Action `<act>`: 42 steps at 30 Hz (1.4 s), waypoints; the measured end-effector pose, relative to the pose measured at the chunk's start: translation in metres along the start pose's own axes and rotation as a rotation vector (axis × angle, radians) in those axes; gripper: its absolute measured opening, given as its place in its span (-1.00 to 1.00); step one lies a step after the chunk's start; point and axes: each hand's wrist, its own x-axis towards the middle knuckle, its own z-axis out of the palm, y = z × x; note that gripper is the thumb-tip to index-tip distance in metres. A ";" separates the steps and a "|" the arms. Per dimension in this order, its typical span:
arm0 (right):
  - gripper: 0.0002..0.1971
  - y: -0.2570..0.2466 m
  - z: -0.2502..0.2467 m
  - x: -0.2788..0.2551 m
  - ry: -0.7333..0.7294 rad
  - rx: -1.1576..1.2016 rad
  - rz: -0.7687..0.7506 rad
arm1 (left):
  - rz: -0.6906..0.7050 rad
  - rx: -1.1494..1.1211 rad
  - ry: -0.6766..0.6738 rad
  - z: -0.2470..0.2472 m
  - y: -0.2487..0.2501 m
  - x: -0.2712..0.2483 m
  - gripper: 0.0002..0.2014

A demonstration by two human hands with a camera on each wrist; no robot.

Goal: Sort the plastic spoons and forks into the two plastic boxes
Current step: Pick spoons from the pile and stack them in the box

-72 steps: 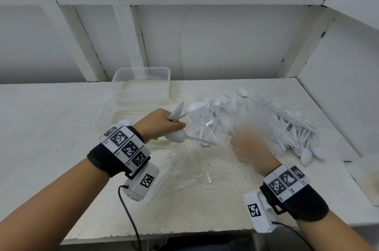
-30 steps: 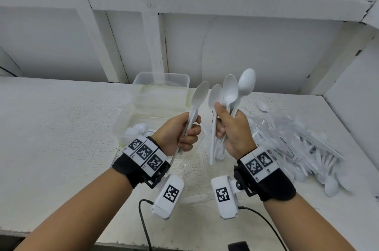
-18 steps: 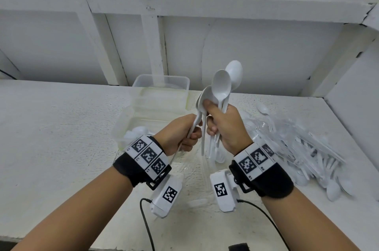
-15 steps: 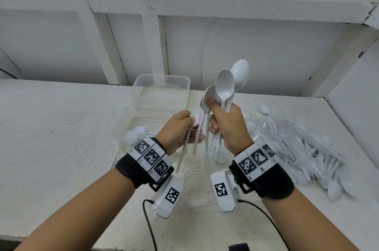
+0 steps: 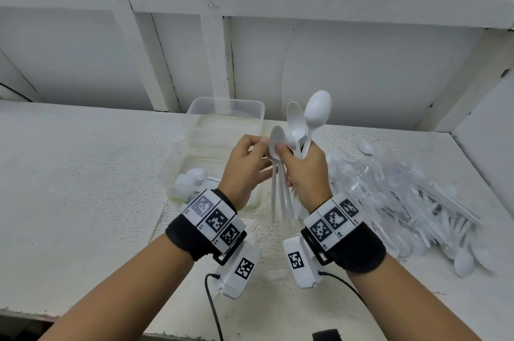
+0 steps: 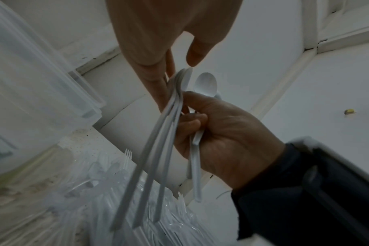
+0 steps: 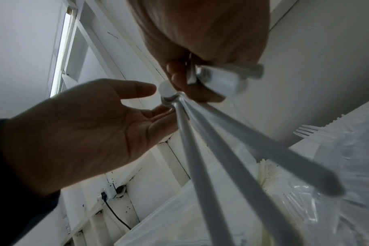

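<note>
Spoons bunched upright for boxing

White plastic spoons (image 5: pixel 299 134) are gripped by the right hand (image 5: pixel 306 171), handles toward six o'clock; left hand (image 5: pixel 244 168) slack-fingered; clear plastic box (image 5: pixel 178 173) at nine o'clock.

Smooth, slightly glossy white plastic on the spoons (image 5: pixel 307 123). Clear, glassy plastic for the near box (image 5: pixel 178 157) and far box (image 5: pixel 225 107). Crinkly see-through film around the cutlery pile (image 5: pixel 403 201). Rough, matt white paint across the table (image 5: pixel 83 173). Black cloth wristbands (image 5: pixel 358 248).
</note>
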 end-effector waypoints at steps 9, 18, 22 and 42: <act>-0.65 0.005 0.006 -0.007 -0.088 -0.162 0.032 | -0.027 -0.077 -0.097 0.000 -0.005 -0.002 -0.78; -0.90 0.001 0.000 -0.026 -0.174 -0.152 -0.048 | -0.001 0.013 0.112 -0.015 -0.008 0.000 -0.78; -0.86 0.005 -0.001 -0.031 -0.191 -0.070 -0.033 | -0.033 -0.037 0.118 -0.014 -0.007 -0.001 -0.77; -0.60 0.004 0.005 -0.036 -0.234 -0.479 -0.095 | -0.176 -0.032 -0.038 -0.007 -0.007 -0.018 -0.63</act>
